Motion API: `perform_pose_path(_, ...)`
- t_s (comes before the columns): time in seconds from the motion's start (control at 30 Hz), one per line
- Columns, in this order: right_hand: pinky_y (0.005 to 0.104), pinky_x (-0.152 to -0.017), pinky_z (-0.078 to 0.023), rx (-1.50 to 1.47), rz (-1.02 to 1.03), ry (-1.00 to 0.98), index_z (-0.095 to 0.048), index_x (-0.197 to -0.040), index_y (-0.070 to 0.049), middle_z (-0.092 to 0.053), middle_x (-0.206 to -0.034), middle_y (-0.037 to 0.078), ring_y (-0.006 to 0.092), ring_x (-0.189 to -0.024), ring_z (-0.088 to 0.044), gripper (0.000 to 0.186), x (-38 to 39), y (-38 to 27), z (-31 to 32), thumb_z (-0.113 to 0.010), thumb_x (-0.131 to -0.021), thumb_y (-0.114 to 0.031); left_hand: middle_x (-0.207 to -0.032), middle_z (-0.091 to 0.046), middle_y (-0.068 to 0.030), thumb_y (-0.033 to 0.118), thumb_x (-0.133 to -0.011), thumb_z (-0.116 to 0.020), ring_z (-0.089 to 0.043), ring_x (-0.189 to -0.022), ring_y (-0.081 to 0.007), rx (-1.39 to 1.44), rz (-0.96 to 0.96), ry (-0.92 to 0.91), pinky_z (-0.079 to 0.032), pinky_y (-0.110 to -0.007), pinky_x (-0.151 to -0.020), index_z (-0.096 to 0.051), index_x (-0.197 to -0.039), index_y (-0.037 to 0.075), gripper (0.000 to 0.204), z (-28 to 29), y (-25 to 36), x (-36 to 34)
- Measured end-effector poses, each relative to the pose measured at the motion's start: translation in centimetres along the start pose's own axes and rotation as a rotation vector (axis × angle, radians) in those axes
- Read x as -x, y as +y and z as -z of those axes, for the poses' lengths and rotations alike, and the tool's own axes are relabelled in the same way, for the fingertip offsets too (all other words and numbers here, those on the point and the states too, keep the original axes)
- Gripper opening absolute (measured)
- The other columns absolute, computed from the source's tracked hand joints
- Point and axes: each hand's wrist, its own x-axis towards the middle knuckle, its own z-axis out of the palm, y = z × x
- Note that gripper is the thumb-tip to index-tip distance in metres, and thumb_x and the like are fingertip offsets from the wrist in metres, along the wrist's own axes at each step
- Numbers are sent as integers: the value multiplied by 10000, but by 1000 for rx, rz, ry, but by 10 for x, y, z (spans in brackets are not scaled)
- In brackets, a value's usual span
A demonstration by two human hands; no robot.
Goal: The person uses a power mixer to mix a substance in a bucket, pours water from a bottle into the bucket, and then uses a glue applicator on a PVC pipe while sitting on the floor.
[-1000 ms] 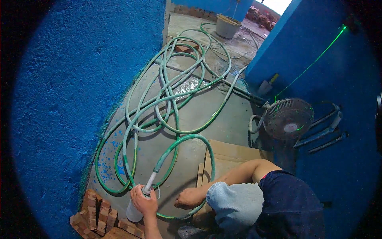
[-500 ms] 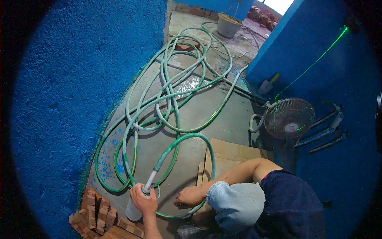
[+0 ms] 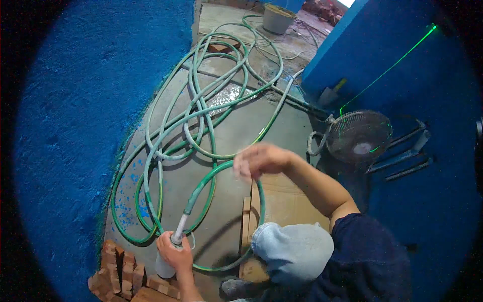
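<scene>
One hand has moved: the right hand (image 3: 259,161), at lower centre before, now blurs across the green hose (image 3: 193,197) mid-frame; I can't tell whether its fingers grip. At lower left, the left hand (image 3: 174,250) stays clenched around the white container (image 3: 164,267), whose body shows below the fingers.

An indoor building site: rough blue wall (image 3: 100,100), brick pile (image 3: 127,274), concrete floor (image 3: 241,132), green laser line (image 3: 394,64).

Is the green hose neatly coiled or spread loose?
Spread loose: the hose lies in uneven loops that cross one another on the floor.
</scene>
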Motion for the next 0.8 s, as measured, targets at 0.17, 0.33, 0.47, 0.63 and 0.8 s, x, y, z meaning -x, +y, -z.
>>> perform_pose_path(0.17, 308, -537, -440, 757, -136, 1264, -683, -905, -11, -617, -725, 67, 135, -610, -554, 249, -31, 66, 188, -640, -852, -251, -939, -567, -150, 119, -708, -705, -528, -935, -372, -3, 35, 1, -421, -469, -815, -543, -926, 31, 286, 1, -7, 1)
perform_pose_path(0.33, 446, -784, -503, 862, -283, 1605, -632, -926, -11, -680, -941, 223, 390, -882, -648, 257, -3, 116, 289, -587, -818, -241, -918, -523, -164, 89, -715, -684, -498, -923, -393, 9, -7, -9, -404, -460, -808, -527, -953, 22, 292, -5, -3, -1)
perform_pose_path(0.47, 482, -859, -488, 949, -434, 1601, -602, -1045, -27, -668, -1023, 240, 433, -993, -617, 356, -14, 110, 308, -610, -842, -319, -928, -519, -174, 71, -709, -674, -500, -915, -392, 26, 40, -55, -404, -465, -804, -521, -942, 14, 285, -2, -5, -1)
perform_pose_path(0.63, 488, -890, -498, 954, -578, 1575, -559, -1144, -44, -649, -1135, 204, 383, -1063, -621, 394, -38, 94, 321, -616, -880, -331, -969, -561, -170, 71, -670, -673, -526, -961, -398, 15, 87, -101, -426, -485, -843, -542, -952, 21, 315, -2, -11, -3)
perform_pose_path(0.8, 474, -899, -513, 965, -593, 1568, -530, -1177, -35, -639, -1159, 212, 375, -1086, -621, 449, -55, 103, 338, -653, -847, -315, -925, -506, -149, 82, -733, -687, -499, -908, -355, -58, 109, -109, -403, -456, -799, -519, -956, 30, 284, -2, -4, -8)
